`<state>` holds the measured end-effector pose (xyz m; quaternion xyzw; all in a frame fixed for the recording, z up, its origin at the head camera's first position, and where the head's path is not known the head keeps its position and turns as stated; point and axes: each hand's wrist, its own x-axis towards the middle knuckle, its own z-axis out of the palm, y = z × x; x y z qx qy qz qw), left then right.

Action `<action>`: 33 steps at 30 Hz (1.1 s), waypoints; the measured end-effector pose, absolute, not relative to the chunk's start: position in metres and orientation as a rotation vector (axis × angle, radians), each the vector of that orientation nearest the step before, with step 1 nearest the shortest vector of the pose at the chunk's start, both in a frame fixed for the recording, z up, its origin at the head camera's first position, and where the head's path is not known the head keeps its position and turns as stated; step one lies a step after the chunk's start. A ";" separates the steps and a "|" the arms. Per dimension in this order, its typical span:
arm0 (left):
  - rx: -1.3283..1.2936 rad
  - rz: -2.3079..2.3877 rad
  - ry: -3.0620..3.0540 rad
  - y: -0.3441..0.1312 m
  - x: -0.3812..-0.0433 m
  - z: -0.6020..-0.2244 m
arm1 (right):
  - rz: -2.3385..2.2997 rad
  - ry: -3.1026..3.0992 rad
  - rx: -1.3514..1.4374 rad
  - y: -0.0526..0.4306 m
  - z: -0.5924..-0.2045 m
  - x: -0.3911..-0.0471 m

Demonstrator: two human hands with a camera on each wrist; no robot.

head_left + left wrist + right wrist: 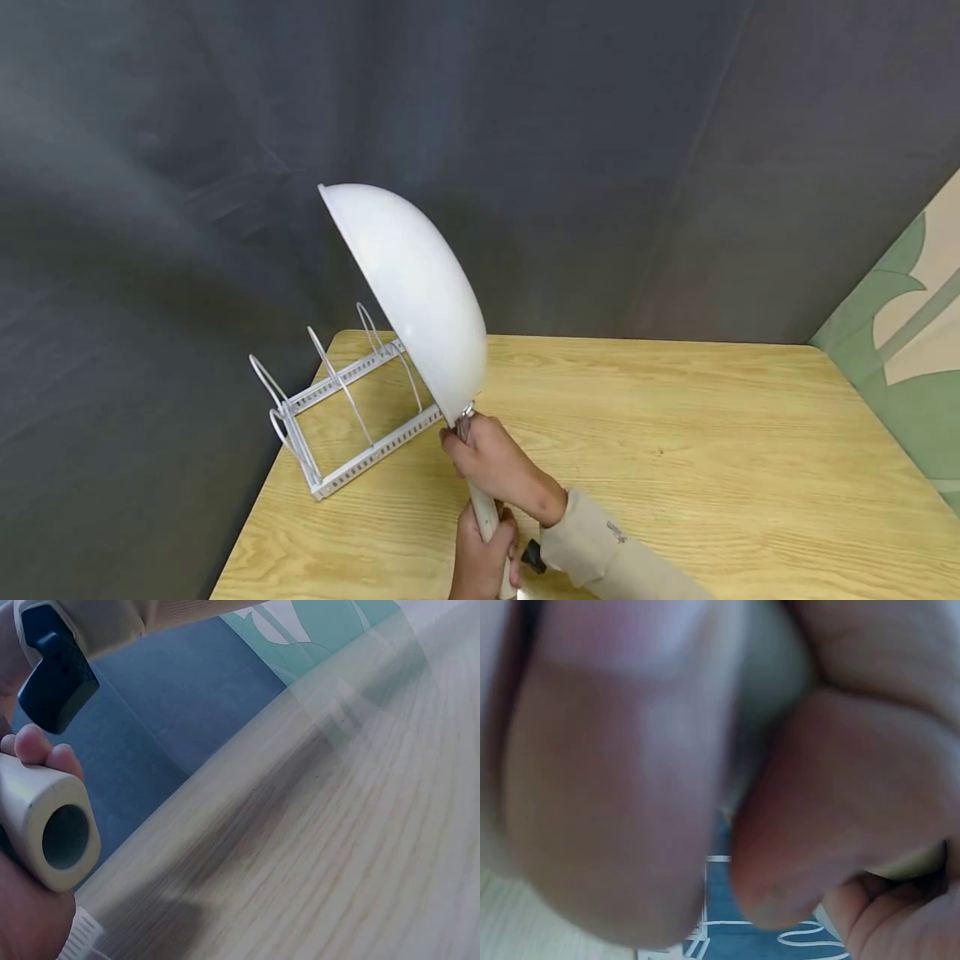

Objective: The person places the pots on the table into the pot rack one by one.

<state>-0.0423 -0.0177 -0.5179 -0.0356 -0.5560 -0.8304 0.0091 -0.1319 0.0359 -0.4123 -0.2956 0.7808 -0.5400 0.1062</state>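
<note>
A white wok (420, 283) is held up on its side, its rounded outside facing right and its inside turned away from the head view. My right hand (498, 462) grips the pale handle (483, 510) close below the metal joint at the wok's rim. Lower down, my left hand (482, 554) wraps round the same handle, thumb along it. In the left wrist view the handle's hollow end (82, 840) sticks out past the fingers. Blurred close-up fingers (615, 810) fill much of the right wrist view.
Behind the wok, to the left, a white wire rack (375, 454) with upright loops stands on the wooden table (675, 450); the wok overlaps part of it. Dark cloth (600, 167) hangs along the back and left. Green leaf-patterned fabric (911, 400) lies at the right edge.
</note>
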 end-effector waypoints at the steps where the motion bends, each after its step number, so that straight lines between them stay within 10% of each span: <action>1: -0.118 -2.600 -1.728 -0.018 -0.043 -0.518 | -1.579 2.316 -0.873 0.034 -0.413 -0.134; 33: 0.151 -2.465 -1.780 -0.019 -0.056 -0.529 | -1.607 2.337 -0.787 0.021 -0.445 -0.159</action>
